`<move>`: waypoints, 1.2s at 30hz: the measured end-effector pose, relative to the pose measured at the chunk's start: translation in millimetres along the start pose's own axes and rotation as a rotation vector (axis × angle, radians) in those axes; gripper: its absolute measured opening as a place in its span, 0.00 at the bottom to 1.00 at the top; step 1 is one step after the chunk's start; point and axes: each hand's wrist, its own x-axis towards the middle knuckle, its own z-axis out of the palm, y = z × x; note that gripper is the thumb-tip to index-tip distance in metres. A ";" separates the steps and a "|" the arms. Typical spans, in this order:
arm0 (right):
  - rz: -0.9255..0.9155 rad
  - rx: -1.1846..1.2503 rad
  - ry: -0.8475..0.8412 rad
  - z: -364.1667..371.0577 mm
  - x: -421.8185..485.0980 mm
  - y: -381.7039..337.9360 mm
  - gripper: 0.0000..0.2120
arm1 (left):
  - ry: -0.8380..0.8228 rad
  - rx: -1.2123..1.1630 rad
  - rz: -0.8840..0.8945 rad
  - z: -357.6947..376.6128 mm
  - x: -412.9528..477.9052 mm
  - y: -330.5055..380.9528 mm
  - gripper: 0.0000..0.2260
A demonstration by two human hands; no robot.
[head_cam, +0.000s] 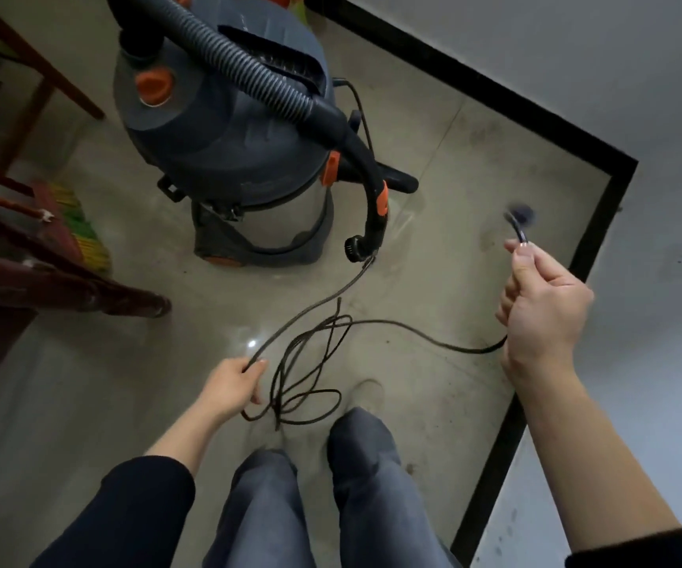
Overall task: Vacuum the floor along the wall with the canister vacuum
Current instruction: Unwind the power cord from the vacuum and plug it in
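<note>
A dark grey canister vacuum [224,129] with orange knobs stands on the pale floor ahead. Its ribbed black hose [249,71] drapes over the top and ends in a curved handle [372,202] hanging at the right side. A black power cord [310,362] lies in loose loops on the floor in front of my feet. My left hand [235,385] holds a strand of the cord low over the floor. My right hand [544,305] is raised near the wall corner and grips the cord's end, with the blurred plug [519,217] sticking out above my fingers.
White walls with a black baseboard [474,82] form a corner at the right. Dark wooden furniture legs [85,293] and a green and red broom [81,231] stand at the left. My legs in grey trousers [331,494] are at the bottom.
</note>
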 end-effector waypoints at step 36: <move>0.281 -0.201 -0.833 138.4 -162.6 61.2 0.23 | -0.139 -0.151 0.236 -107.2 0.7 -55.5 0.35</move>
